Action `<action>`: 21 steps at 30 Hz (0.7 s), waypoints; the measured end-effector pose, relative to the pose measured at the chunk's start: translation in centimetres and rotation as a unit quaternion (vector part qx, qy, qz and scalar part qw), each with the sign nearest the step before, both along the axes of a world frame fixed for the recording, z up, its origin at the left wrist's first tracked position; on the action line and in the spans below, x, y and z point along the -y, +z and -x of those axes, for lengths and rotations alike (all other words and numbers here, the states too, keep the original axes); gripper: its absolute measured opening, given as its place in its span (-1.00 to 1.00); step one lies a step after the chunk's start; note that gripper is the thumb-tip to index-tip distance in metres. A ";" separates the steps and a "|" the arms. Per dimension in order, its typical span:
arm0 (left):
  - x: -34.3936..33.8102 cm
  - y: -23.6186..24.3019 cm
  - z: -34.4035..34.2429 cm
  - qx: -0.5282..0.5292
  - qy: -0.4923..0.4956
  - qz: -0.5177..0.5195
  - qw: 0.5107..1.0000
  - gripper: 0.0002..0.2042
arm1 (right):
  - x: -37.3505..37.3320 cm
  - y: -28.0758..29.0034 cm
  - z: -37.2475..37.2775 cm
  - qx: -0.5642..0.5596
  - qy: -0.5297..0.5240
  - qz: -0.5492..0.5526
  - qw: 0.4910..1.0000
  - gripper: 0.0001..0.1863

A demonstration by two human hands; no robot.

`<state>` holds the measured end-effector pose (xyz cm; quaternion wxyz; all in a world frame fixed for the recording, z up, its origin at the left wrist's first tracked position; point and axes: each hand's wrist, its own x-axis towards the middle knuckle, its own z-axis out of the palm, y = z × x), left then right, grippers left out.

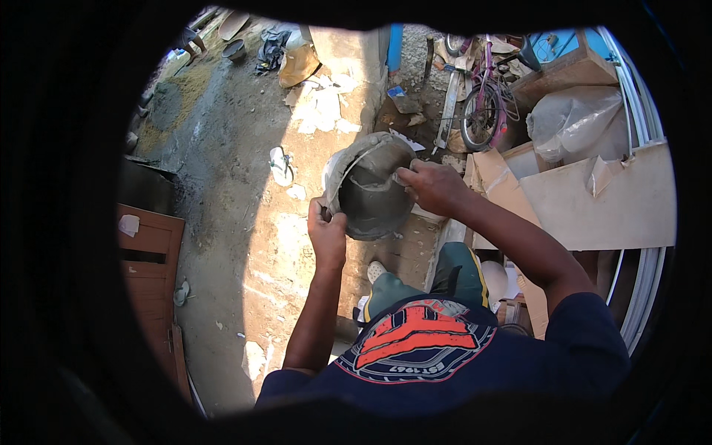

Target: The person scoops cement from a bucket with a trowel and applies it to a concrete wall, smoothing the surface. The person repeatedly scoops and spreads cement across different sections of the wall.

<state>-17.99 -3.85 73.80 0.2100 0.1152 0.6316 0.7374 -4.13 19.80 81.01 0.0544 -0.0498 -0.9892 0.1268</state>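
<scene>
In front of me I hold a dark, round bucket (374,215), its rim and wall crusted with grey cement. The bucket is tilted, and I see into its dark inside, where a paler grey streak runs along the wall. On the near left of the rim, my left hand (326,231) is closed, thumb and fingers gripping the edge. My right hand (436,187) is closed around the opposite side of the rim, higher up. How much the bucket contains, if anything, I cannot tell.
A purple bicycle (486,111) lies among clutter at the far right, by a plastic bag (578,122) and a pale board (608,200). Brown wooden panelling (150,285) stands left. A sandal (281,166) lies on the ground, and another bucket (233,50) sits farther off.
</scene>
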 end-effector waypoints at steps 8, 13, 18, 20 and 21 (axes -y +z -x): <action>-5.0 5.4 4.8 -0.068 -0.004 0.018 0.998 -0.66 | -6.8 3.2 2.4 -0.083 -0.084 -0.007 0.993 -0.71; -11.4 5.3 7.7 -0.112 -0.042 -0.026 0.992 -0.69 | -12.7 -0.9 2.8 -0.013 -0.075 0.068 0.995 -0.66; -20.9 0.7 9.7 -0.036 -0.080 0.004 0.996 -0.73 | -17.0 -8.5 3.1 -0.020 -0.144 0.418 0.897 -0.55; -24.8 -1.7 10.3 -0.017 -0.078 0.026 0.996 -0.76 | -17.9 -11.3 3.0 0.024 -0.212 0.641 0.737 -0.50; -26.8 -2.7 10.9 0.008 -0.066 0.070 0.995 -0.76 | -18.3 -12.5 2.8 -0.012 -0.210 0.679 0.704 -0.51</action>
